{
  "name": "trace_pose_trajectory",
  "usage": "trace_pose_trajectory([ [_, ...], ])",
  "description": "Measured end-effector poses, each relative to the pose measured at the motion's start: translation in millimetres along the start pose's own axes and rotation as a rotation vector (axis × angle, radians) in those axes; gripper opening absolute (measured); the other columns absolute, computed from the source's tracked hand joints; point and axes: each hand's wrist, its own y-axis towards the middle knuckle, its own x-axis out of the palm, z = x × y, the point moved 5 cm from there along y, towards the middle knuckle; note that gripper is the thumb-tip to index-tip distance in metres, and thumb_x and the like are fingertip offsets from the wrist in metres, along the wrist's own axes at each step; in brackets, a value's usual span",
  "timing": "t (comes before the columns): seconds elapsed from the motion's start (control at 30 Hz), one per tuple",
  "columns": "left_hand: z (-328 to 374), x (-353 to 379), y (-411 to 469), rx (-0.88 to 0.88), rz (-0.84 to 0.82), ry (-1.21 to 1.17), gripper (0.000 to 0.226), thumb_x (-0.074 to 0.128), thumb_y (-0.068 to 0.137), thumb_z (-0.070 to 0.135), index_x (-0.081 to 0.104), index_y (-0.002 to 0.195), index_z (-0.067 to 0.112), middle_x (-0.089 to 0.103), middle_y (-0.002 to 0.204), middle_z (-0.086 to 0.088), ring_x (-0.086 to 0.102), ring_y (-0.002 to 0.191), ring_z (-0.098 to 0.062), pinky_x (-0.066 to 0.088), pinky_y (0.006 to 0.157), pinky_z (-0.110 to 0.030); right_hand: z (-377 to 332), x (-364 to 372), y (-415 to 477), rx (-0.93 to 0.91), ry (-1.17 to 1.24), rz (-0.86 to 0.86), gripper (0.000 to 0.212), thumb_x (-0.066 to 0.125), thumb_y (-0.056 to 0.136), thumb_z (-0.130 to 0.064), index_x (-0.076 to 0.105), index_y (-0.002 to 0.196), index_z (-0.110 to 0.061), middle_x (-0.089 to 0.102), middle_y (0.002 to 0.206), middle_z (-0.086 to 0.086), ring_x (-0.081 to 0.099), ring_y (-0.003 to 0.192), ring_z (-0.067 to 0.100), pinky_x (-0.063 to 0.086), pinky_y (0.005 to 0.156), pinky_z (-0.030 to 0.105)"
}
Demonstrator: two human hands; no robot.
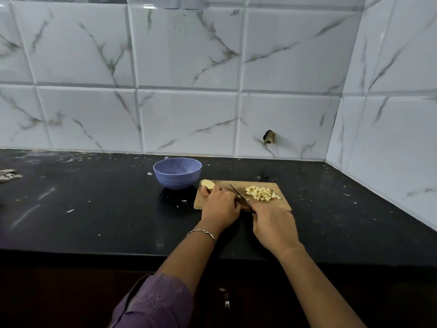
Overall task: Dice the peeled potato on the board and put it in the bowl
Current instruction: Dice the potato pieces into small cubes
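Observation:
A wooden cutting board [281,204] lies on the black counter. Its right half carries a pile of diced potato [261,193]. An uncut piece of peeled potato [207,184] sits at the board's far left corner. My left hand [220,204] rests on the board's left part with fingers curled over potato, mostly hidden beneath it. My right hand [272,223] grips a knife [237,191]; the blade points away, between my left hand and the dice. A purple bowl [177,172] stands just left of the board and looks empty.
A tiled wall runs behind the counter and turns a corner on the right. The counter [94,204] is speckled with white scraps. A crumpled cloth [8,175] lies at the far left edge. A cabinet handle [227,303] shows below the counter edge.

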Motion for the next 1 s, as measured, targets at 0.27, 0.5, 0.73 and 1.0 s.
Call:
trace_pose_trajectory([
  [0.27,1.5,0.9,-7.5,0.065,-0.072,0.082,0.037,0.034,0.103,0.03,0.062,0.126,0.025,0.064,0.125,0.001,0.039,0.126,-0.024,0.014,0.11,-0.057,-6.1,6.9,0.5,0.057,-0.035,-0.032,0.039,0.051,0.096,-0.016,0.058,0.13,-0.034,0.069,0.098,-0.008,0.066,0.086,0.013,0.052,0.069,0.029],
  [0.5,-1.4,2.8,-10.0,0.061,-0.023,0.043,0.04,0.036,0.102,0.035,0.056,0.135,0.024,0.058,0.138,0.003,0.039,0.13,-0.023,0.02,0.113,-0.053,-1.3,0.8,-6.3,0.163,0.093,0.062,0.042,0.051,0.099,-0.03,0.052,0.139,-0.039,0.069,0.095,-0.009,0.065,0.086,0.012,0.049,0.069,0.028],
  [0.73,-1.7,-2.0,-11.8,0.023,0.018,0.059,0.036,0.039,0.101,0.036,0.071,0.108,0.02,0.066,0.114,0.001,0.044,0.12,-0.021,0.014,0.104,-0.047,-6.8,-3.2,-9.3,0.106,0.1,0.046,0.04,0.051,0.098,-0.033,0.052,0.138,-0.039,0.068,0.099,-0.009,0.064,0.088,0.01,0.052,0.073,0.029],
  [1.0,-2.2,-0.2,-11.3,0.016,0.012,0.065,0.035,0.04,0.101,0.035,0.071,0.106,0.02,0.067,0.114,0.0,0.044,0.119,-0.021,0.014,0.105,-0.049,-11.0,-1.3,-4.9,0.055,0.039,0.031,0.034,0.052,0.098,-0.027,0.059,0.13,-0.034,0.071,0.094,-0.008,0.066,0.083,0.011,0.055,0.069,0.031],
])
